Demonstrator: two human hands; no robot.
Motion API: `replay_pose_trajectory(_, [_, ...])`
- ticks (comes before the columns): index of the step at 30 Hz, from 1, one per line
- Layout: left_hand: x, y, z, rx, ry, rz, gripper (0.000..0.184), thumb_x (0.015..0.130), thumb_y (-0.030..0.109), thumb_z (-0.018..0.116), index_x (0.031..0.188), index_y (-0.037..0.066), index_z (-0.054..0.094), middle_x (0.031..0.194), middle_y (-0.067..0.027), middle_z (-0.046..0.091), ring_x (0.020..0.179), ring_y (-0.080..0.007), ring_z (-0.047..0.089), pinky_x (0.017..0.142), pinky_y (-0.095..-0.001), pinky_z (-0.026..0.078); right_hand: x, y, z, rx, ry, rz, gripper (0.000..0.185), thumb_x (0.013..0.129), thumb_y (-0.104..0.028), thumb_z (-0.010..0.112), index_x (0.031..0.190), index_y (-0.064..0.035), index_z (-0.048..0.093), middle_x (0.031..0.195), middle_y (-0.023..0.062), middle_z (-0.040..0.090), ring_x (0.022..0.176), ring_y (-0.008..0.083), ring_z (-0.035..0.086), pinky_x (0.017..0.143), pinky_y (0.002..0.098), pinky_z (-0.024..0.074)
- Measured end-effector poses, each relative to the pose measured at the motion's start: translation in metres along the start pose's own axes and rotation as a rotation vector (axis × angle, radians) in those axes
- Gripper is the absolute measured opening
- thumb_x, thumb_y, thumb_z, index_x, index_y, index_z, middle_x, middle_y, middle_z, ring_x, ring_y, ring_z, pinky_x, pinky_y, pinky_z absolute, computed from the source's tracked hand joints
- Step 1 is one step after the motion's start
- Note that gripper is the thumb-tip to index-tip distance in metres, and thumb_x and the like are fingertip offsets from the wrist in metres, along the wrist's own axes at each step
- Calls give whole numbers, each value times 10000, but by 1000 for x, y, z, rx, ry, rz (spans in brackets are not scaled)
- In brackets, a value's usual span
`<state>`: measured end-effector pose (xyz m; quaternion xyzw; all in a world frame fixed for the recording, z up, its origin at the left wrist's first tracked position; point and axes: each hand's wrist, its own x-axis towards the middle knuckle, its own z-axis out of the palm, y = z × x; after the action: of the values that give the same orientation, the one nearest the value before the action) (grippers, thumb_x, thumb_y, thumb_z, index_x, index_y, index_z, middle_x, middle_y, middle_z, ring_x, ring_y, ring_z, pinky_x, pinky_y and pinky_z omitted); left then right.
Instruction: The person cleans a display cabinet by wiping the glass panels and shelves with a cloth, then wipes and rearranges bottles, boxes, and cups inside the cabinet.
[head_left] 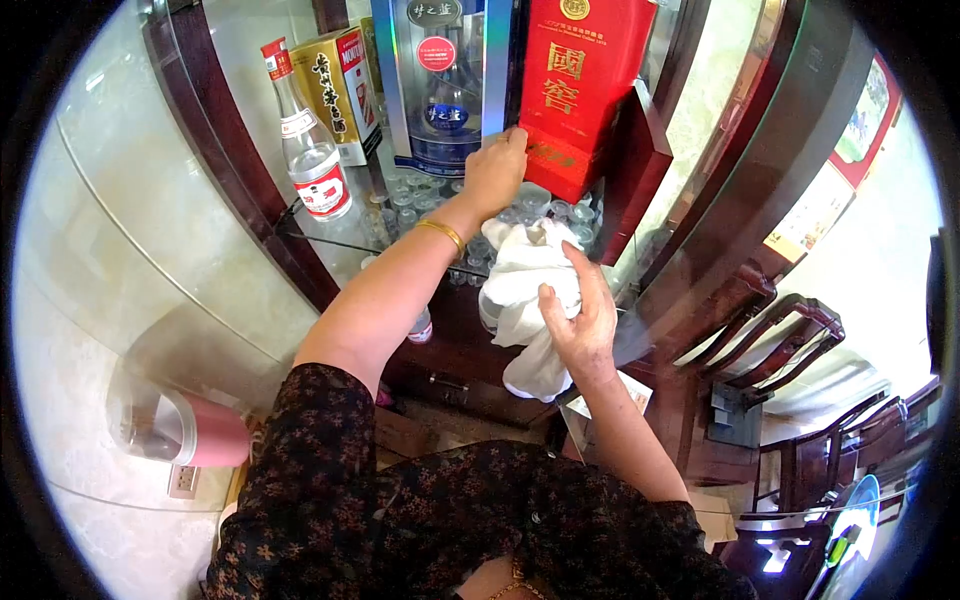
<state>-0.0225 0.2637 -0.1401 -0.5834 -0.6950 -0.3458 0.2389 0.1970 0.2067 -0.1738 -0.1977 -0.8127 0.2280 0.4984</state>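
Note:
My left hand (497,172), with a gold bracelet above it, has its fingers curled against the lower left edge of a tilted red liquor box (578,85); its fingertips are partly hidden. In my right hand (585,318) is a bunched white cloth (530,280), just below the red box at the front of the glass shelf (365,220). A blue and silver liquor box (435,90) with a bottle inside stands left of the red one. Further left are a clear bottle (312,150) with a red cap and a gold and white box (335,90).
Dark wooden cabinet posts (225,120) flank the shelf, with a glass door (740,190) on the right. Small glass cups (405,200) show through the shelf. A pink container (215,430) is at lower left, wooden chairs (790,335) at right.

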Motion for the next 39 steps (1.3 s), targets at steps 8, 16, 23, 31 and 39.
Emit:
replay_pose_trajectory(8, [1, 4, -4, -124, 28, -31, 132, 845, 142, 531, 905, 66, 442, 764, -151, 599, 697, -366, 594, 576, -457, 451, 0, 1, 2, -9, 23, -29, 486, 724, -148, 668, 1165, -9, 517, 1025, 201, 578, 945, 348, 562, 842, 394, 442])
replay_pose_trajectory(16, [4, 4, -14, -328, -33, -128, 121, 845, 125, 537, 861, 41, 451, 768, -168, 578, 721, -376, 578, 597, -433, 439, 0, -2, 3, -16, 19, -12, 496, 711, -120, 668, 1174, -26, 517, 1039, 183, 579, 964, 335, 559, 852, 391, 438])
replay_pose_trajectory(23, [1, 5, -19, -520, -115, -222, 145, 826, 150, 550, 894, 45, 476, 798, -169, 577, 750, -377, 568, 629, -423, 447, 2, -6, 6, -81, 38, -51, 479, 707, -79, 654, 1160, 3, 523, 1032, 190, 580, 946, 326, 566, 845, 381, 442])
replay_pose_trajectory(31, [0, -6, -17, -422, 46, 51, 57, 841, 108, 505, 840, 55, 486, 761, -129, 585, 686, -329, 597, 578, -427, 448, 2, -6, 7, -103, 38, -84, 459, 710, -44, 650, 1145, 30, 524, 1042, 189, 577, 945, 318, 571, 848, 365, 443])
replay_pose_trajectory(39, [11, -3, -27, -47, 138, 78, 82, 790, 65, 509, 866, 53, 538, 816, -155, 562, 692, -354, 605, 583, -426, 495, 1, -2, 5, -101, 26, -92, 471, 707, -61, 657, 1152, 18, 523, 1032, 191, 577, 936, 321, 570, 834, 372, 448])
